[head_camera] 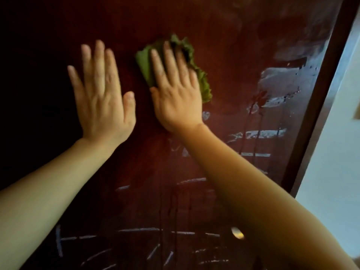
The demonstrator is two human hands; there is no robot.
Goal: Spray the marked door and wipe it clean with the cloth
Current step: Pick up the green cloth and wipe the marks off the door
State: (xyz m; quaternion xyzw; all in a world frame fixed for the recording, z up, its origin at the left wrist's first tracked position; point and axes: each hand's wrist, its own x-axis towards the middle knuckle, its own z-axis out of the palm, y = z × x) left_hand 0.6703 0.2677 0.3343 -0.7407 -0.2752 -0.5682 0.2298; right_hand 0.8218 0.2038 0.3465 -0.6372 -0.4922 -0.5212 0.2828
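A dark red-brown door (233, 55) fills the view. White chalk marks (140, 229) cross its lower part, and smeared white streaks (259, 134) with wet drips show at the right. My right hand (176, 90) presses a crumpled green cloth (202, 82) flat against the door with straight fingers. The cloth sticks out above and to the right of that hand. My left hand (101, 94) lies flat on the door just left of it, fingers spread, holding nothing. No spray bottle is in view.
The door's dark edge (321, 106) runs diagonally down the right side, with a pale wall (335, 152) beyond it. A small shiny metal piece (237, 232) shows on the door beside my right forearm. The far left is in deep shadow.
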